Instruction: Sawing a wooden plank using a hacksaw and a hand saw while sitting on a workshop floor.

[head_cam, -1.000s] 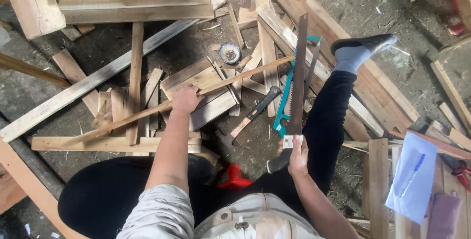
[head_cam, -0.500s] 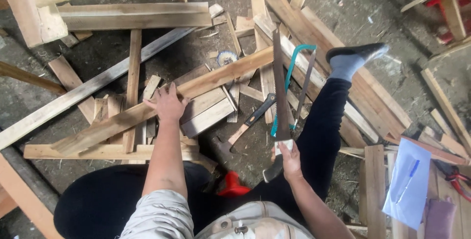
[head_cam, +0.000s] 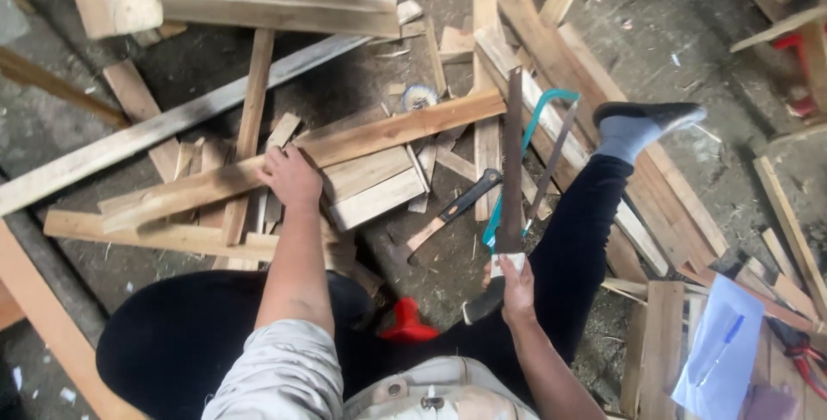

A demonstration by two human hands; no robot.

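From the head camera I look down on a grey, dusty concrete floor (head_cam: 706,49) strewn with rough-sawn offcuts. My left hand (head_cam: 291,177) lies palm-down with fingers curled over the edge of a long pale plank (head_cam: 345,149), which runs slantwise from lower left to upper right across a stack of shorter flat boards (head_cam: 370,187); the plank's face is coarse and grainy, square in section. My right hand (head_cam: 515,286) is clamped around the handle of a big knife whose long, dark, flat blade (head_cam: 512,161) stands upright, pointing away from me. Just beside the blade lies a hacksaw (head_cam: 551,140) with a teal bow frame and a thin grey blade. Near it, to the left, a hammer (head_cam: 444,217) with a wooden shaft and black grip rests on the floor. A small red plastic piece (head_cam: 407,323) sits between my legs, which are in smooth black trousers (head_cam: 586,239); the right foot wears a grey sock (head_cam: 624,136) and a dark slipper. At lower right a pale sheet of paper (head_cam: 722,347) with a blue pen lies on slats.
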